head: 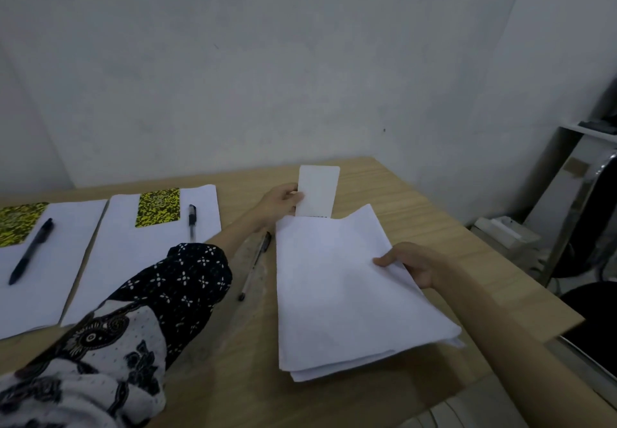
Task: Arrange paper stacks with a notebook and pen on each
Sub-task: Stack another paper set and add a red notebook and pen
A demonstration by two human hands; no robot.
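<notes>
The third paper stack is the one being worked on. It lies on the right part of the desk, slightly fanned at its near edge, and the right hand grips its right edge, thumb on top and fingers underneath. Just behind its far edge the left hand holds a small notebook upright, showing a plain white face, its lower end hidden behind the sheets. A loose pen lies on the bare wood just left of this stack, not yet on it.

The step in hand looks like setting the notebook on the stack. Next it likely needs laying flat near the far left corner, as on the others, then the pen lifted onto the sheets beside it.

To the left, two finished stacks lie side by side, each carrying a yellow-patterned notebook and a dark pen
</notes>
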